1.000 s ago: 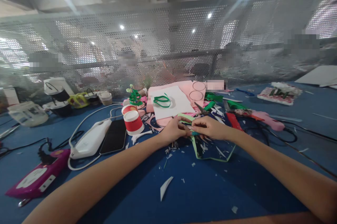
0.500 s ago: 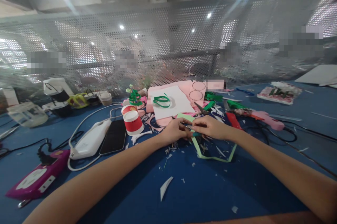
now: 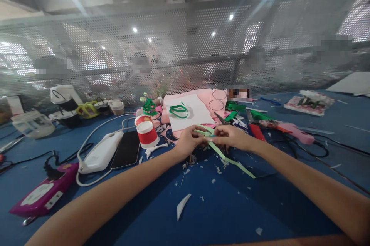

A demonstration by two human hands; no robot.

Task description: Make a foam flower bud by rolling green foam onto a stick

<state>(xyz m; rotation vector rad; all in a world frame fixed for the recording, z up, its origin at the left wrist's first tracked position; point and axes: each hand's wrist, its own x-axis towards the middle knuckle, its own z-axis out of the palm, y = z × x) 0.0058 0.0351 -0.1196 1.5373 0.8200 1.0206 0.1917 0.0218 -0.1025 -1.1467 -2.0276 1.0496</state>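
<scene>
Both my hands meet at the middle of the blue table (image 3: 202,215). My left hand (image 3: 189,141) is closed, pinching one end of a light green strip (image 3: 228,158). My right hand (image 3: 231,137) is closed on the same strip a little to the right. The strip's free end trails down to the right onto the table. Small white and green scraps (image 3: 199,169) lie under the hands.
A red and white paper cup (image 3: 147,134), a black phone (image 3: 126,149), a white power bank (image 3: 100,153) and a purple device (image 3: 43,196) lie at left. Pink and white sheets (image 3: 190,113), scissors (image 3: 221,119) and a pink glue gun (image 3: 291,128) sit behind. A perforated metal screen (image 3: 185,53) backs the table.
The green strip was bent into a loop lying on the table; now it hangs as a nearly straight piece slanting down to the right. My hands have lifted slightly.
</scene>
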